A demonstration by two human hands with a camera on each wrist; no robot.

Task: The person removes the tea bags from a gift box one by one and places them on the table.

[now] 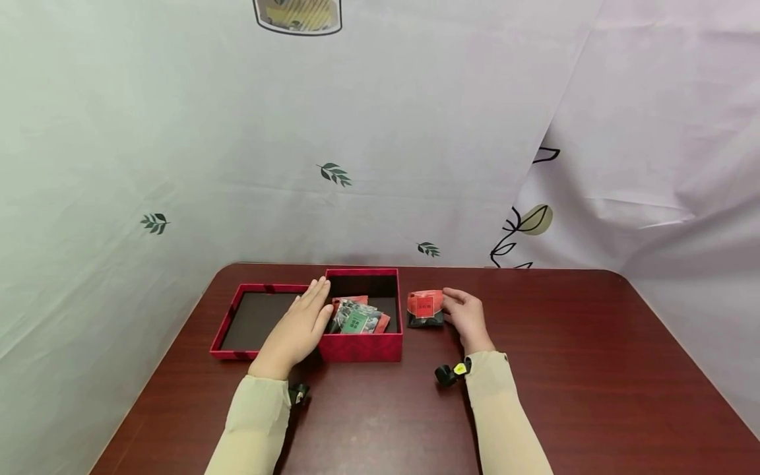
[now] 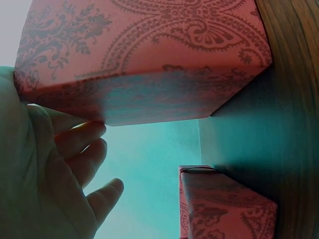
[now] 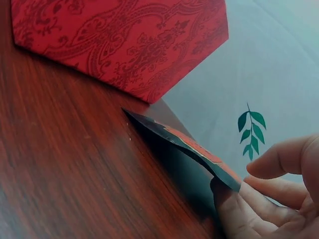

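My right hand (image 1: 467, 319) pinches the right edge of a red-and-black packet (image 1: 425, 307), right of the patterned red box (image 1: 362, 348). In the right wrist view, the packet (image 3: 189, 145) slants over the table, its far corner close to the wood and its held edge raised. Inside the open box, several green-and-grey packets (image 1: 355, 322) lie on top of red ones. My left hand (image 1: 299, 330) rests at the box's left wall with its fingers extended. The left wrist view has those fingers (image 2: 82, 139) beside the box's outer side (image 2: 149, 97).
Left of the box lies its shallow red lid (image 1: 233, 354), dark inside face up, partly hidden by my left hand. Everything stands on a reddish-brown wooden table (image 1: 564, 369). Behind its far edge hangs a pale curtain (image 1: 380, 218) with leaf prints.
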